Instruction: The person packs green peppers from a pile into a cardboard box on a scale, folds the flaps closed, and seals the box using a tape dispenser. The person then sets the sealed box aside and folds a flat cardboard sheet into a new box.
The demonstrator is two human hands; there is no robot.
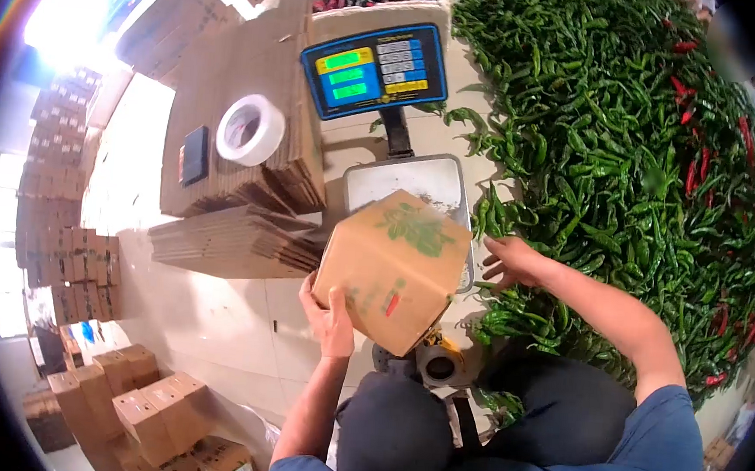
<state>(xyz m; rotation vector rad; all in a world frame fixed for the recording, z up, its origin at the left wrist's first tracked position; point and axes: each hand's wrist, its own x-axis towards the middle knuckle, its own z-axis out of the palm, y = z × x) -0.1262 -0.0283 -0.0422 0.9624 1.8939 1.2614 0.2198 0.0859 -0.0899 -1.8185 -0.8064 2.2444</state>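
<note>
A cardboard box (392,276) with a green plant print is tilted in front of me, over the near part of the scale's metal platform (372,183). My left hand (329,322) grips its lower left side, thumb on the near face. To the right of the box, my right hand (514,263) is apart from it, fingers spread and holding nothing, close to the edge of the green chili pepper pile (601,172). Just below the box, a tape dispenser (441,365) is partly visible near my knees.
The scale's lit display (374,71) rises behind the platform. At left, flattened cartons (250,60) carry a tape roll (251,130) and a dark flat object (194,155). Closed boxes (164,413) stand lower left. A white crate (384,17) holds dark and red peppers.
</note>
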